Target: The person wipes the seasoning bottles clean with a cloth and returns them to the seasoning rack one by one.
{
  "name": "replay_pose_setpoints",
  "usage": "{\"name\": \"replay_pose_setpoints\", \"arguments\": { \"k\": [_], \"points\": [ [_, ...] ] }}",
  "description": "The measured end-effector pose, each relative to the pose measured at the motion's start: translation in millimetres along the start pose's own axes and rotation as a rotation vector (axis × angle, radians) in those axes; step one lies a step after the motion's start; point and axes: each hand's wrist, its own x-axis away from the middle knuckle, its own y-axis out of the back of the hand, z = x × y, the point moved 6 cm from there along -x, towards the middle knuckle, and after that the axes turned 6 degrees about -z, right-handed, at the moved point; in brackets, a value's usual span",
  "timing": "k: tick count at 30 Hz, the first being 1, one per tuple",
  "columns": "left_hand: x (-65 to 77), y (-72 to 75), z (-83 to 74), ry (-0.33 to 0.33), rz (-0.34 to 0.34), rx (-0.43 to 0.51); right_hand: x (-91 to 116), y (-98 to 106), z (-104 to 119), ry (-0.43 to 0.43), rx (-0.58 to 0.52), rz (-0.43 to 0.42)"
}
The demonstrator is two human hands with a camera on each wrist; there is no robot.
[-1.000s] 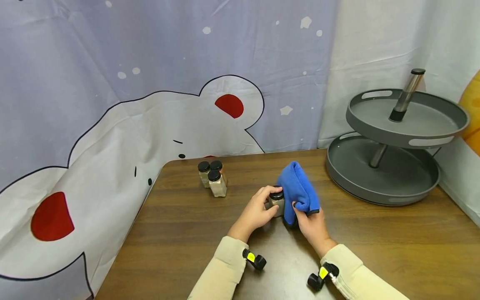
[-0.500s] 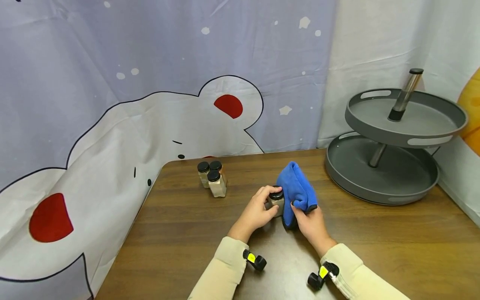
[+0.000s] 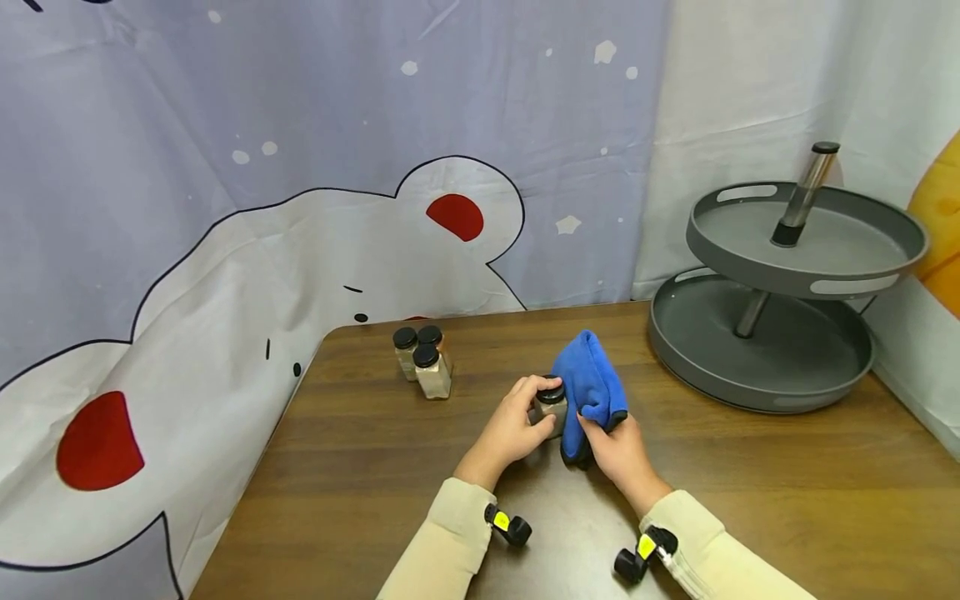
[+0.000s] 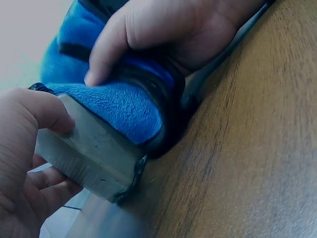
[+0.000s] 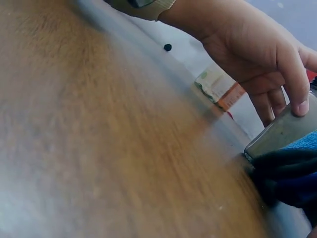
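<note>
A squarish glass jar (image 3: 553, 412) with a black lid and greyish contents stands at the middle of the table. My left hand (image 3: 512, 429) grips it, fingers at the lid and thumb against the near side. In the left wrist view the thumb presses on the jar's (image 4: 91, 144) flat face. My right hand (image 3: 624, 458) holds a folded blue cloth (image 3: 590, 379) with black edging, thumb on top. The cloth lies against the jar's right side, its lower edge close to the tabletop. Most of my right fingers are hidden behind the cloth.
A group of 3 similar black-lidded jars (image 3: 432, 375) stands at the table's back left. At the back right is a grey two-tier round tray stand (image 3: 765, 392). A printed curtain (image 3: 315, 250) hangs behind the wooden table (image 3: 360, 500).
My right hand and the cloth's held edge have shifted slightly left and downward along the jar. My left hand keeps its hold on the jar. The head view has tilted a little.
</note>
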Motion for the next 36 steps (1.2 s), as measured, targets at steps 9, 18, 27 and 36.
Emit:
{"name": "replay_pose_setpoints", "arguments": {
  "k": [9, 18, 27, 36],
  "points": [
    [0.3, 1.3, -0.3, -0.01, -0.005, -0.013, -1.2, -0.2, 2.6, 0.013, -0.049, -0.004],
    [1.2, -0.1, 0.1, -0.01, 0.006, -0.019, 0.5, 2.4, 4.6, 0.069, -0.1, -0.043],
    [2.4, -1.5, 1.1, -0.019, 0.005, -0.03, 2.6, 1.1, 4.1, 0.106, 0.009, -0.032],
    [2.1, -1.9, -0.8, 0.0, 0.005, -0.036, 2.7, -1.2, 2.1, 0.053, 0.055, 0.017]
  ]
}}
